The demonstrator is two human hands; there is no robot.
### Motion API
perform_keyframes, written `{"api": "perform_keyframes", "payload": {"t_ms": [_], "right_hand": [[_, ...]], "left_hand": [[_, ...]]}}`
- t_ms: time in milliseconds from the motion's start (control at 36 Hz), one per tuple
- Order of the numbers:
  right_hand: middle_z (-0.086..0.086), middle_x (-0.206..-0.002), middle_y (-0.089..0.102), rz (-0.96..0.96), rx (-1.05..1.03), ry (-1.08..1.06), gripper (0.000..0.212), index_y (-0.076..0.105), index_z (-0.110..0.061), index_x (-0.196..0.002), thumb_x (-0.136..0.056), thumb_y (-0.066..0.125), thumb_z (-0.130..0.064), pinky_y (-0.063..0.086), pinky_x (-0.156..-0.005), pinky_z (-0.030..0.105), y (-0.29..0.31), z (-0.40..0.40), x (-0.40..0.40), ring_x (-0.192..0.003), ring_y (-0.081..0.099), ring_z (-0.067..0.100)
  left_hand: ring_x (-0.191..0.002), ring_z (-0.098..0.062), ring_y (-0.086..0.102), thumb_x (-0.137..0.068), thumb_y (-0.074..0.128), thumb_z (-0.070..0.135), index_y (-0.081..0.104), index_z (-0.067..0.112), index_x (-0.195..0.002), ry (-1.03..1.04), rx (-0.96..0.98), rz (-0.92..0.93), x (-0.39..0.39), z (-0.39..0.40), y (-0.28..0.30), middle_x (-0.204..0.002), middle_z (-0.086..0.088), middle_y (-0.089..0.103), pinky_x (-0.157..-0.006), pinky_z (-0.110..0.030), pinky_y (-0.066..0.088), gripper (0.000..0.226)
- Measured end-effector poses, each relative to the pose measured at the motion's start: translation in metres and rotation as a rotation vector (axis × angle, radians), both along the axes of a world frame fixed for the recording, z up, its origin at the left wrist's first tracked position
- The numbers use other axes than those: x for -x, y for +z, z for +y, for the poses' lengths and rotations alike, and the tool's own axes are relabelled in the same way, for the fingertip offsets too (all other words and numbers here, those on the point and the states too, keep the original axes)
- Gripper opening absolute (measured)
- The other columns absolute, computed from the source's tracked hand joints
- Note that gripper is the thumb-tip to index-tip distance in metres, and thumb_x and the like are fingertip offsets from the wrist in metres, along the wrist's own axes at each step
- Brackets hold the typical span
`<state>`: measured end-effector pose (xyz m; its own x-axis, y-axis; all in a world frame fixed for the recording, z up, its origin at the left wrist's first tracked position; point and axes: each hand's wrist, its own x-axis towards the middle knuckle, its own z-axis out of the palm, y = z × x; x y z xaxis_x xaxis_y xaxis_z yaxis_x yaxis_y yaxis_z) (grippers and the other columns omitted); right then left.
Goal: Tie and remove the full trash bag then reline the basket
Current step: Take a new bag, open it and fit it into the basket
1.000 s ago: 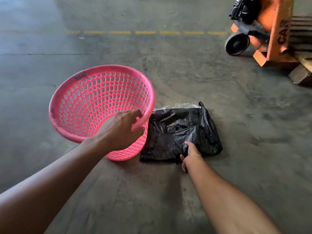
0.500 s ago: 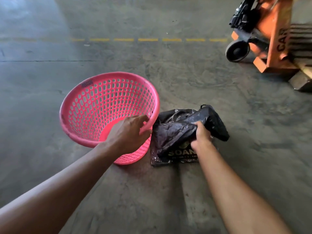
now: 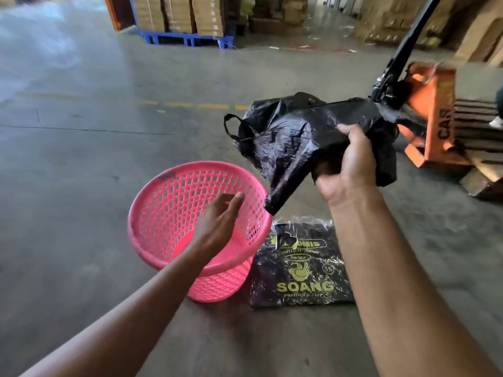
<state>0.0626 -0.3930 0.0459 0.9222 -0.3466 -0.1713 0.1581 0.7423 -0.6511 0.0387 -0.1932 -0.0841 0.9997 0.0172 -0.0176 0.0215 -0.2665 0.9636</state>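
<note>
The right hand [image 3: 349, 161] is raised, forearm angled up and away, fingers clenched around a crumpled black trash bag [image 3: 294, 137] held in the air to the far right of the pink basket [image 3: 163, 213]. The left hand [image 3: 220, 221] hovers over the basket's mouth, fingers loosely spread and holding nothing. A printed pack of bags [image 3: 302, 270] lies on the concrete floor [image 3: 81, 159] just right of the basket.

I count one pink basket [image 3: 174, 213], one loose black bag [image 3: 288, 137], one printed pack of bags [image 3: 302, 268], and two hands: the left hand [image 3: 217, 221] and the right hand [image 3: 351, 161]. One orange pallet jack [image 3: 432, 115] and one blue pallet [image 3: 187, 39].
</note>
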Motion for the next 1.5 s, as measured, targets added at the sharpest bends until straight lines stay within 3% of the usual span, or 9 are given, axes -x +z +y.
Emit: {"api": "perform_keyframes", "payload": {"t_ms": [139, 250, 333, 472, 611, 833, 1139, 1306, 1500], "right_hand": [[0.006, -0.073, 0.069, 0.015, -0.054, 0.189, 0.011, 0.066, -0.010, -0.093, -0.093, 0.055, -0.011, 0.058, -0.056, 0.026, 0.006, 0.055, 0.024, -0.058, 0.068, 0.019], [0.011, -0.095, 0.073, 0.207, 0.119, 0.324, 0.023, 0.071, -0.013, -0.107, -0.086, 0.069, -0.023, 0.056, -0.062, 0.028, -0.036, 0.088, 0.032, -0.073, 0.070, 0.022], [0.012, -0.106, 0.079, 0.398, 0.240, 0.216, 0.057, 0.075, -0.013, -0.107, -0.060, 0.086, -0.043, 0.056, -0.068, 0.034, -0.075, 0.082, 0.031, -0.086, 0.073, 0.025], [0.006, -0.117, 0.069, 0.549, 0.420, -0.112, 0.102, 0.055, -0.015, -0.122, -0.038, 0.094, -0.056, 0.060, -0.090, 0.046, -0.109, 0.048, 0.016, -0.101, 0.071, 0.029], [0.004, -0.113, 0.075, 0.493, 1.010, -0.020, 0.090, 0.068, -0.015, -0.117, -0.042, 0.086, -0.062, 0.057, -0.095, 0.039, -0.112, 0.032, -0.017, -0.103, 0.071, 0.024], [0.007, -0.101, 0.080, 0.353, 1.874, 0.280, 0.024, 0.080, -0.024, -0.089, -0.067, 0.082, -0.031, 0.053, -0.082, 0.029, -0.101, 0.039, -0.049, -0.100, 0.073, 0.029], [0.009, -0.091, 0.059, 0.369, 1.576, 0.670, 0.018, 0.065, -0.008, -0.102, -0.086, 0.065, -0.015, 0.041, -0.063, 0.024, -0.119, 0.118, -0.043, -0.088, 0.058, 0.023], [0.013, -0.131, 0.067, 0.583, 1.473, 1.033, 0.055, 0.063, -0.004, -0.134, -0.088, 0.071, -0.033, 0.052, -0.099, 0.035, -0.145, 0.140, -0.035, -0.120, 0.065, 0.033], [0.013, -0.145, 0.059, 0.523, 1.776, 1.323, 0.047, 0.054, -0.001, -0.141, -0.101, 0.057, -0.025, 0.046, -0.066, 0.018, -0.160, 0.152, -0.023, -0.111, 0.061, 0.024]], "left_hand": [[-0.123, -0.031, 0.063, -0.069, 0.053, 0.088, 0.050, 0.026, -0.145, -0.112, 0.739, 0.373, -0.010, 0.024, 0.028, -0.139, -0.011, 0.062, -0.097, -0.048, 0.054, 0.098], [-0.089, -0.020, 0.078, -0.087, 0.060, 0.050, 0.070, 0.014, -0.129, -0.104, 0.927, 0.311, -0.015, 0.054, 0.049, -0.109, -0.008, 0.078, -0.082, -0.037, 0.063, 0.056], [-0.062, -0.011, 0.072, -0.088, 0.071, 0.010, 0.062, 0.013, -0.127, 0.181, 0.569, 0.177, -0.023, 0.082, 0.034, -0.094, -0.010, 0.074, -0.057, -0.027, 0.060, 0.040], [-0.083, -0.026, 0.069, -0.081, 0.079, 0.006, 0.053, 0.024, -0.120, 0.321, 0.232, 0.120, -0.017, 0.128, 0.012, -0.115, -0.019, 0.072, -0.084, -0.044, 0.060, 0.050], [-0.091, -0.034, 0.073, -0.069, 0.083, 0.029, 0.038, 0.057, -0.109, 0.366, -0.061, 0.070, -0.013, 0.155, 0.002, -0.110, -0.016, 0.071, -0.083, -0.052, 0.062, 0.067], [-0.091, -0.031, 0.069, -0.080, 0.078, 0.033, 0.066, 0.025, -0.090, 0.306, -0.518, -0.005, -0.010, 0.169, 0.000, -0.089, -0.005, 0.072, -0.078, -0.035, 0.051, 0.018], [-0.130, -0.033, 0.044, -0.081, 0.063, 0.044, 0.075, 0.026, -0.093, 0.098, -1.004, -0.334, -0.006, 0.122, -0.003, -0.142, -0.008, 0.046, -0.107, -0.045, 0.042, 0.024], [-0.123, -0.034, 0.058, -0.093, 0.051, 0.027, 0.068, 0.014, -0.119, -0.204, -1.199, 0.071, -0.012, 0.086, -0.010, -0.146, -0.011, 0.041, -0.091, -0.043, 0.051, 0.033], [-0.137, -0.028, 0.050, -0.105, 0.045, 0.021, 0.051, 0.003, -0.144, -0.595, -1.242, 0.633, -0.021, 0.063, -0.025, -0.152, -0.011, 0.051, -0.109, -0.033, 0.037, 0.044]]}}
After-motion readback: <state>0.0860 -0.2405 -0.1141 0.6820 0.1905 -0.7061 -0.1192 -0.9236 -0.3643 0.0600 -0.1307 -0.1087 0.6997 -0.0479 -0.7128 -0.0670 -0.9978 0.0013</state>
